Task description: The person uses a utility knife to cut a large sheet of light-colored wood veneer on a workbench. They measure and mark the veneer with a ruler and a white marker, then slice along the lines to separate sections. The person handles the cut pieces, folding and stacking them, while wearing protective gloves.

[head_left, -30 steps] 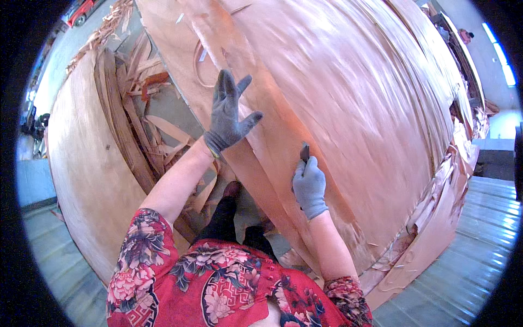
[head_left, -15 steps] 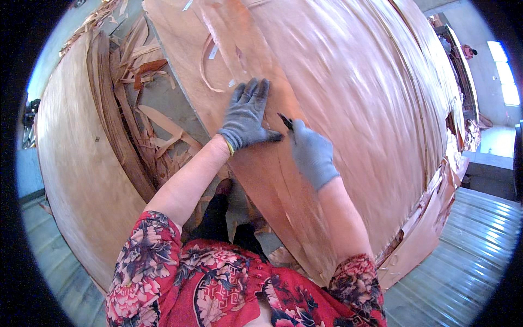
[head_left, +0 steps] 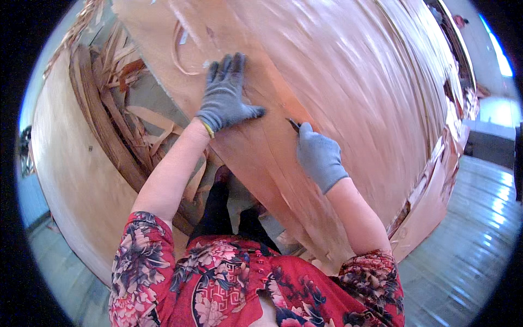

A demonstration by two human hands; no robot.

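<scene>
My left hand (head_left: 226,95), in a grey knitted glove, lies flat with fingers spread on a long tan wood veneer sheet (head_left: 229,144). A dark, slim knife (head_left: 294,125) is in my right hand (head_left: 320,158), whose gloved fingers are closed round it. Its tip points up and left, at the veneer near the orange-tinted band (head_left: 283,90). The tip is a short way right of my left thumb; whether it touches the wood I cannot tell. Beyond the left fingers lie a thin curled veneer strip (head_left: 175,52) and small pale scraps.
A broad stack of pale veneer (head_left: 370,114) fills the right side, with torn edges (head_left: 422,201) along its near right. Another veneer stack (head_left: 81,158) stands at left. Loose veneer strips (head_left: 147,120) litter the gap between them, where my legs are.
The view has shifted, so the wood appears further left. My right hand with the knife has moved right and slightly nearer across the sheet, away from the left thumb. My left hand remains flat.
</scene>
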